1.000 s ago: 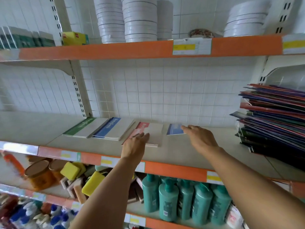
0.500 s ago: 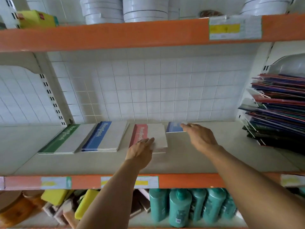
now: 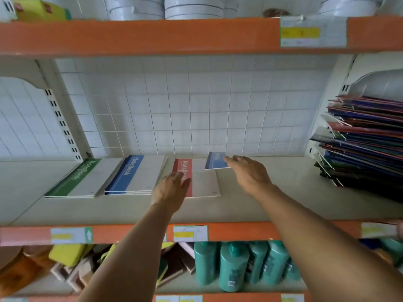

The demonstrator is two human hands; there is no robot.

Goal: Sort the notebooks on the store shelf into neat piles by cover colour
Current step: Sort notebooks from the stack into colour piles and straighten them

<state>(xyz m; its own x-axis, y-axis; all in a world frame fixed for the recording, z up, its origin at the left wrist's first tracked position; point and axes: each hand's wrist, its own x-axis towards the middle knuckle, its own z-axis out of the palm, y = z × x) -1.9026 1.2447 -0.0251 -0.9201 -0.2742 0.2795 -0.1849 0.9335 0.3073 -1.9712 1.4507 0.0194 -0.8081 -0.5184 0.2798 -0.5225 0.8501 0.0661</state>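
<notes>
Blue small notebook (image 3: 216, 161) lies just beyond right hand (image 3: 250, 173), straight fingers (image 3: 227, 159) touching, gripping nothing; left hand (image 3: 172, 188) flat on red-striped notebook (image 3: 202, 182).

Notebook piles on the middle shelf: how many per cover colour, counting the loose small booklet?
Green pile: 1
Blue pile: 1
Red pile: 1
Small blue booklet, at the right hand: 1
Total: 4

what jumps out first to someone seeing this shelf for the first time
Three notebook piles lie side by side on the middle shelf: green, blue, red. The left hand rests on the red pile while the right hand touches a small blue notebook behind it. A messy folder stack fills the right end.
</notes>
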